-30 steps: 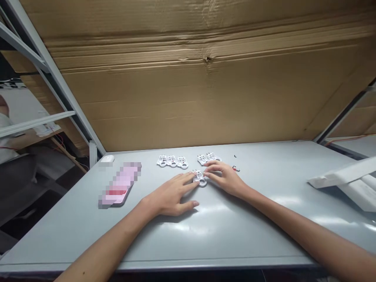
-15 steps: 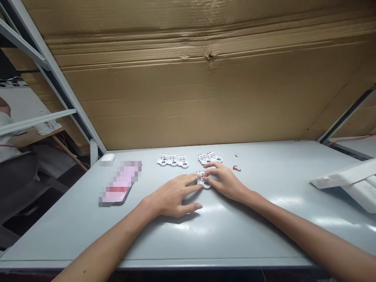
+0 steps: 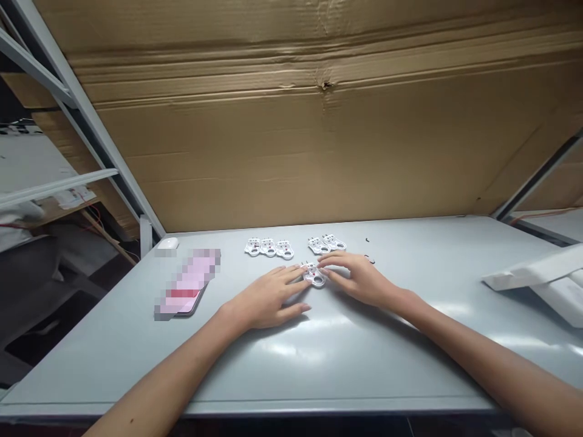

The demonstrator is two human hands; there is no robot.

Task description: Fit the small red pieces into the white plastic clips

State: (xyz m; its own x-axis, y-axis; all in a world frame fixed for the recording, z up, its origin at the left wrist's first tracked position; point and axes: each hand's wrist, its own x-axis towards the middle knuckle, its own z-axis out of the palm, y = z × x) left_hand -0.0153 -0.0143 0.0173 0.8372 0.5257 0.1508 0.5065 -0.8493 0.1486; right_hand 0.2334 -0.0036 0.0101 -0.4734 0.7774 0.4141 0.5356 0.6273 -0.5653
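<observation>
White piece lies between spread left fingers and right fingers; right grip unclear

The left hand partly hides a white piece; pixelation blurs a pink object.

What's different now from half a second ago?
The right hand has moved to the right, uncovering more of the nearest white piece and hiding most of a small dark bit. That white piece has edged slightly left. The left hand stays beside it. The group of three, the pair and the pink item stay put.
</observation>
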